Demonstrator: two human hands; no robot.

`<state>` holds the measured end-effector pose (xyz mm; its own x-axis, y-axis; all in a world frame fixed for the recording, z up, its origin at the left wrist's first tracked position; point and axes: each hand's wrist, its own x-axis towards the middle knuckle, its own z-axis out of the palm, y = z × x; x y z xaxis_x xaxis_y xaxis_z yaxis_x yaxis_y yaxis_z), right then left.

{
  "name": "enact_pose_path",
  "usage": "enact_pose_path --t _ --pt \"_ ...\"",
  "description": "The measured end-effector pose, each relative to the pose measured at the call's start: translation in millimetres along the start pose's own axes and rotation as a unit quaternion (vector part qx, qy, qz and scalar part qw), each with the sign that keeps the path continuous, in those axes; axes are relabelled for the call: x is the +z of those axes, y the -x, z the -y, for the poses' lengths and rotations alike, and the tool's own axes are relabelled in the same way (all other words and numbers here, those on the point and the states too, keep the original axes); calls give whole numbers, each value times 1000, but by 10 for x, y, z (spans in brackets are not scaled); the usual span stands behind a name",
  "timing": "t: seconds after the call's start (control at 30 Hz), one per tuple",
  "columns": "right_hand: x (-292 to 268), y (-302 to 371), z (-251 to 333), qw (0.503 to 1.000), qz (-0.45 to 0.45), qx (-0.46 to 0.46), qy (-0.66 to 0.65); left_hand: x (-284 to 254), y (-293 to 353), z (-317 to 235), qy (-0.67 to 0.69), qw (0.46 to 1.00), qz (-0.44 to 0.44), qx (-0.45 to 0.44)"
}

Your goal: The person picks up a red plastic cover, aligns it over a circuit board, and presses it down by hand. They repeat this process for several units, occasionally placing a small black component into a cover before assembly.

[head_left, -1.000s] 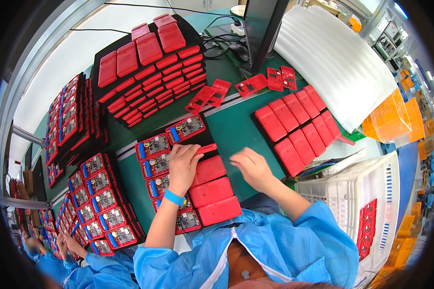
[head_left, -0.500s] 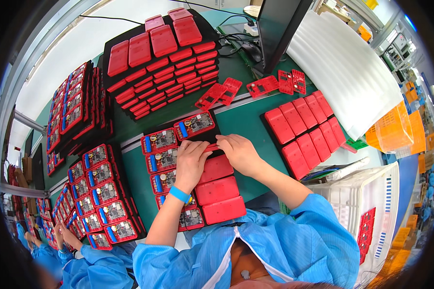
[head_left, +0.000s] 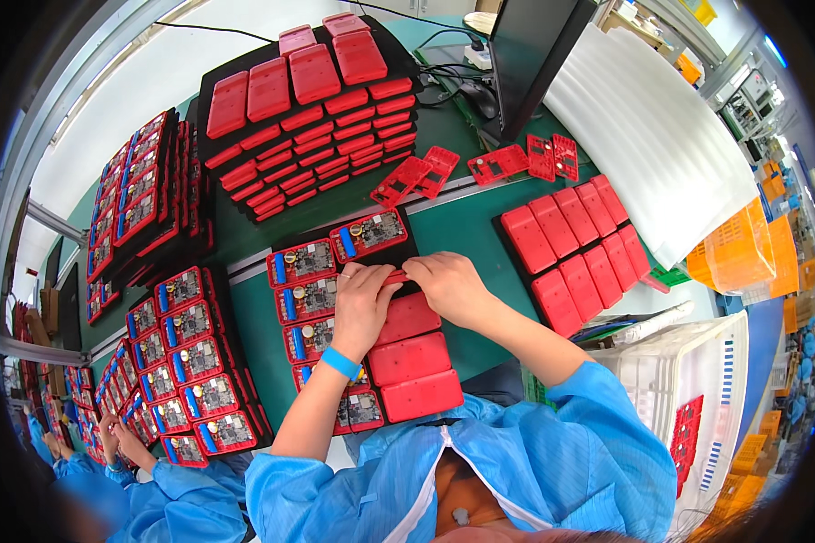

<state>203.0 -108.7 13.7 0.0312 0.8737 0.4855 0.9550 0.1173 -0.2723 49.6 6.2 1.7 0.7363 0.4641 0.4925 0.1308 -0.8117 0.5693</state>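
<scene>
My left hand (head_left: 362,306) and my right hand (head_left: 445,288) meet over a black tray (head_left: 411,242) in front of me. Between my fingertips is a red plastic case (head_left: 396,277), mostly hidden by the fingers, and both hands pinch its far edge. Nearer to me in the same tray lie several plain red cases (head_left: 414,359) with their smooth sides up. Along the tray's left and far side, open red half-cases (head_left: 301,262) show circuit boards and blue cylinders. My left forearm covers part of that column.
Stacked trays of red covers (head_left: 315,74) stand at the back, beside a monitor (head_left: 536,68). Loose red half-cases (head_left: 498,165) lie near it. More trays with boards (head_left: 190,330) are on the left, near a co-worker's hands (head_left: 127,442). Right are a tray of red cases (head_left: 566,237) and a white crate (head_left: 729,362).
Both hands keep their grip at the same spot on the red case, with only slight finger movement. The whole view has shifted a little.
</scene>
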Motion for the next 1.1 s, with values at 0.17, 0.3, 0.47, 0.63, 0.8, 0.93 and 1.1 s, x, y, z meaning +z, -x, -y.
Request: enact_pose_path --t 0.17,0.3,0.47,0.63,0.8,0.93,1.1 --pt "87 -168 10 999 13 -39 12 0 1 -17 16 999 -16 -32" --pt "137 -152 16 999 16 -51 6 17 44 7 8 999 -14 -31" --pt "150 -112 88 1000 1 -18 -2 21 48 4 2 1000 -12 -21" --pt "-255 -94 148 996 -41 -57 59 82 -19 124 7 999 -14 -35" --pt "-394 232 -161 992 5 116 48 -38 -107 108 -12 999 -47 20" --pt "-161 669 -299 991 17 130 19 58 -4 166 -14 999 -29 25" --pt "-29 1001 -318 989 -7 145 37 0 201 140 -13 997 78 5"
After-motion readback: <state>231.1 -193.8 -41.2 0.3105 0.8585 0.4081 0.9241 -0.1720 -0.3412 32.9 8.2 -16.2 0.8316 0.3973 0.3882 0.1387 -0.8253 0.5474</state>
